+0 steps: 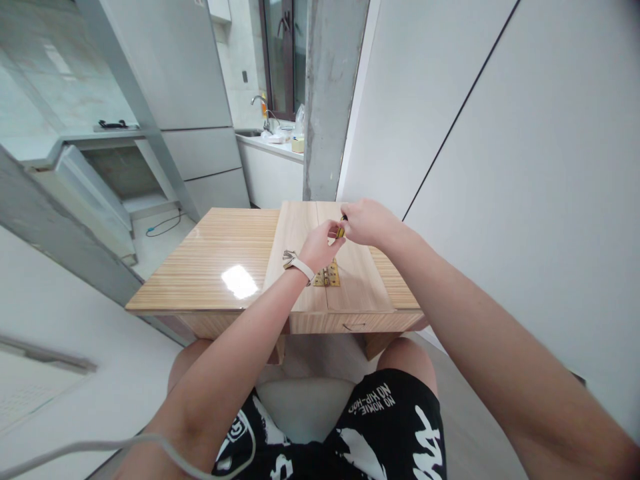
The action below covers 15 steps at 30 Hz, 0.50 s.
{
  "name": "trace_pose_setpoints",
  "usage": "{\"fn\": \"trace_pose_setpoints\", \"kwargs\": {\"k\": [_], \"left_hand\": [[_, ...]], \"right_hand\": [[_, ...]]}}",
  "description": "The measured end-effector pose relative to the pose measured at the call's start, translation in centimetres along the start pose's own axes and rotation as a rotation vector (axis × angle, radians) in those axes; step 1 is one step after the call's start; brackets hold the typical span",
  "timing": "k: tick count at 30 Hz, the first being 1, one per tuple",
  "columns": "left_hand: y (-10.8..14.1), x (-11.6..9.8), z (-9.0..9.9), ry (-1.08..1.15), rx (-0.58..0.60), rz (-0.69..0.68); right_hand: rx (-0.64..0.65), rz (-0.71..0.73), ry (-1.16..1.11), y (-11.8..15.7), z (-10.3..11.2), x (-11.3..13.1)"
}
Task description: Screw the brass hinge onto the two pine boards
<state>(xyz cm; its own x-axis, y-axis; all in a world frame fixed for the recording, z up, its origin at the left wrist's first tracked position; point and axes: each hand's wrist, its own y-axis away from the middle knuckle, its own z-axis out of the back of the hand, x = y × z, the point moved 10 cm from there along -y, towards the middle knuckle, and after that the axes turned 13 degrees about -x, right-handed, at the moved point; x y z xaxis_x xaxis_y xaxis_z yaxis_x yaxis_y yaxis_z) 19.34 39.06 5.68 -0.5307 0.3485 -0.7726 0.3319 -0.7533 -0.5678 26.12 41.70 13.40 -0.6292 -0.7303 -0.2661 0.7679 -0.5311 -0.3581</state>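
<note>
My left hand (323, 247), with a white band on its wrist, is closed with its fingertips around a small yellow-and-black piece (341, 231). My right hand (371, 222) meets it from the right and pinches the dark upper end of the same piece. Fingers cover most of it, so its kind is unclear. Both hands are over two pale wooden boards (357, 283) laid side by side. Nearer to me, a brass hinge (327, 275) lies across the seam between the boards. Small silvery metal pieces (289, 255) show just left of my wrist.
The boards rest on a striped wooden table (215, 250) with a drawer front (355, 323) facing me. A white wall panel (475, 167) rises close on the right. Behind stand a grey pillar (330, 100) and a counter with a sink (250, 133). A cable (165, 443) crosses at lower left.
</note>
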Motion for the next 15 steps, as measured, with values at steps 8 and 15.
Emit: {"fn": "trace_pose_setpoints", "kwargs": {"k": [8,15], "left_hand": [[-0.04,0.31,0.19,-0.003,-0.049,0.024],[-0.15,0.17,0.60,-0.041,-0.117,0.025]], "right_hand": [[0.007,-0.055,0.012,-0.04,0.15,-0.05],[0.035,-0.124,-0.013,-0.40,-0.43,-0.14]]}}
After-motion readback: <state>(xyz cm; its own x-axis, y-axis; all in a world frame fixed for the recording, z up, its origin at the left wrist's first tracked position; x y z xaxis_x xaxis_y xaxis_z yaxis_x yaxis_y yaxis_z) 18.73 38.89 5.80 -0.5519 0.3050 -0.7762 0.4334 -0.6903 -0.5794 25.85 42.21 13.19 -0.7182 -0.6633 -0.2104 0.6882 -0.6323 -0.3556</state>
